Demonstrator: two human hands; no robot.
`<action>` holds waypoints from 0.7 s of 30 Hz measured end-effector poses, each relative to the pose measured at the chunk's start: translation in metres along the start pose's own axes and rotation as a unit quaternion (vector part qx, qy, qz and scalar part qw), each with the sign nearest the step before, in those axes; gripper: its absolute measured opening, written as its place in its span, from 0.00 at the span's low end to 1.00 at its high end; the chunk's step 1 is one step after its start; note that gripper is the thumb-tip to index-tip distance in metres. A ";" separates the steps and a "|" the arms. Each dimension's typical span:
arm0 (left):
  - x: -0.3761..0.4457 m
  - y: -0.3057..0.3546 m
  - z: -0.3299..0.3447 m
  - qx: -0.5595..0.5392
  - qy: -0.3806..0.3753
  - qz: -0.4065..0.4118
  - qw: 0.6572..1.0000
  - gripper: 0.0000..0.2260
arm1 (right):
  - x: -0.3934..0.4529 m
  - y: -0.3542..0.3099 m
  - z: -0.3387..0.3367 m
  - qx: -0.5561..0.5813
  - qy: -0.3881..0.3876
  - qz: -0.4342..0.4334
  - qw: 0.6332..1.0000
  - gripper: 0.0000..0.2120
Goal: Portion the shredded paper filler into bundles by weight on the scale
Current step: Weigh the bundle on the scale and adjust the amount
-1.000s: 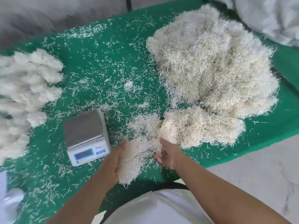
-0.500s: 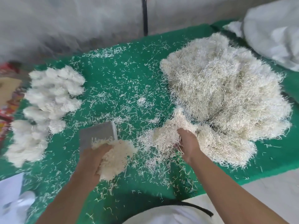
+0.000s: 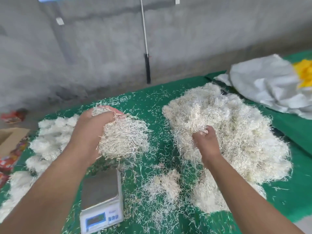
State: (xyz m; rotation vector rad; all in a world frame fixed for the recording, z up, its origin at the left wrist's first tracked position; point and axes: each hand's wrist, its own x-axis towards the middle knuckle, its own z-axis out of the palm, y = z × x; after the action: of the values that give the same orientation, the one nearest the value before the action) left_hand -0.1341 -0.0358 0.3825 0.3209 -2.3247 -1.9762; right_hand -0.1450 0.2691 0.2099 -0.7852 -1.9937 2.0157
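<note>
Two hands work over the green bench (image 3: 152, 105). Left hand (image 3: 87, 132), its grip curled round a clump of shredded paper (image 3: 124, 137), has risen clear above the scale (image 3: 101, 200), whose pan is now bare. Right hand (image 3: 205, 141) has moved deeper into the big paper pile (image 3: 236, 132), pinching strands.

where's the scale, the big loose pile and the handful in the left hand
scale (image 3: 99, 187): head view, on its bare steel platform
big loose pile (image 3: 236, 132): head view, middle of the heap
handful (image 3: 125, 139): head view, middle of the clump the left hand (image 3: 87, 132) grips
</note>
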 end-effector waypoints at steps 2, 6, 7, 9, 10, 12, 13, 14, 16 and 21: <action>0.002 0.026 0.013 0.002 -0.023 0.034 0.999 0.25 | -0.003 -0.008 -0.003 -0.009 0.006 -0.019 1.000 0.37; 0.004 0.066 0.034 -0.031 -0.048 0.082 0.995 0.16 | -0.006 -0.029 -0.011 -0.012 0.021 -0.076 0.997 0.35; 0.003 0.076 0.038 -0.048 -0.054 0.087 0.994 0.16 | -0.006 -0.038 -0.014 -0.012 0.021 -0.095 0.995 0.35; 0.004 0.093 0.046 -0.081 -0.074 0.106 0.988 0.13 | -0.004 -0.057 -0.019 0.000 0.025 -0.122 0.992 0.34; 0.005 0.102 0.050 -0.092 -0.082 0.113 0.986 0.12 | -0.003 -0.065 -0.021 0.002 0.029 -0.130 0.991 0.34; 0.007 0.118 0.056 -0.106 -0.091 0.122 0.983 0.11 | -0.002 -0.079 -0.024 0.001 0.034 -0.140 0.990 0.34; 0.008 0.126 0.059 -0.112 -0.094 0.127 0.981 0.10 | -0.002 -0.084 -0.025 -0.003 0.034 -0.146 0.989 0.33; 0.008 0.133 0.062 -0.119 -0.099 0.135 0.979 0.09 | -0.003 -0.087 -0.026 -0.006 0.032 -0.151 0.988 0.32; 0.006 0.147 0.066 -0.133 -0.112 0.145 0.974 0.07 | -0.005 -0.092 -0.026 -0.016 0.029 -0.162 0.986 0.29; 0.005 0.162 0.074 -0.141 -0.119 0.156 0.970 0.04 | -0.014 -0.100 -0.025 -0.018 0.031 -0.163 0.986 0.27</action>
State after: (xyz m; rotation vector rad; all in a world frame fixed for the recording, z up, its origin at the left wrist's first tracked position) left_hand -0.1712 0.0592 0.5288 -0.2975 -2.0115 -2.2323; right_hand -0.1429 0.2909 0.3119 -0.4824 -1.9772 1.7529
